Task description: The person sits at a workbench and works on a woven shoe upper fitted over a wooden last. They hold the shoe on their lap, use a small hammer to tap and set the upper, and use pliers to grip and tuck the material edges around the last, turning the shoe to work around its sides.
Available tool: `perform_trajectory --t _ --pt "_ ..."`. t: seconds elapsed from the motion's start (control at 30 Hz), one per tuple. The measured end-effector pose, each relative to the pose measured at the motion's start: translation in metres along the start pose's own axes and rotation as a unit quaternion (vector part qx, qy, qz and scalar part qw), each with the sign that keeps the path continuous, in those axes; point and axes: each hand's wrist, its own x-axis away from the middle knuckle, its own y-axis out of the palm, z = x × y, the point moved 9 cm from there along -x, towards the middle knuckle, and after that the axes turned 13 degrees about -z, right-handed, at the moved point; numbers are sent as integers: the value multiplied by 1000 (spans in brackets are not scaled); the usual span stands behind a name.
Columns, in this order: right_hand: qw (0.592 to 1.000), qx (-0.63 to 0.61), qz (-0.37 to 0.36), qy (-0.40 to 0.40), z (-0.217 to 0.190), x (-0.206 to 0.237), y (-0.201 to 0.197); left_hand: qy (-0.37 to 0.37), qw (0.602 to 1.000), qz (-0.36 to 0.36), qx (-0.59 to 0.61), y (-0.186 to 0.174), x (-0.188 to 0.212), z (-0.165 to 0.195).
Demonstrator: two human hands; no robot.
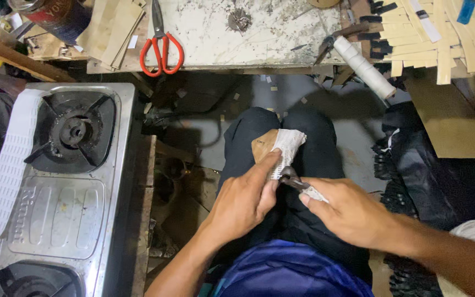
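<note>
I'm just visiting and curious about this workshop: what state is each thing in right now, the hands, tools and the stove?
left hand: gripping the white mesh-wrapped piece on the lap
right hand: holding dark pincers against the piece
red-handled scissors: lying on the bench, handles apart
gas stove: no flame showing
white roll: lying tilted at the bench edge

White label strip (pixel 7 165) draped over stove's (pixel 83 220) left edge.
</note>
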Motion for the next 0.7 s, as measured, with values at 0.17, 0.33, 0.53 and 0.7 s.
perform_trajectory --t 0.17,0.33,0.53,0.7 --pt "983 -60 118 -129 -2 0 4 -31 998 -35 43 -4 -1 -17" --pt "997 13 27 -66 18 -3 11 20 999 -30 -2 0 -1 -8" --pt "981 133 97 -107 -2 -4 13 21 999 -11 23 -7 2 -7" --pt "986 118 88 -83 -9 -7 20 -21 998 -45 49 -7 0 -17"
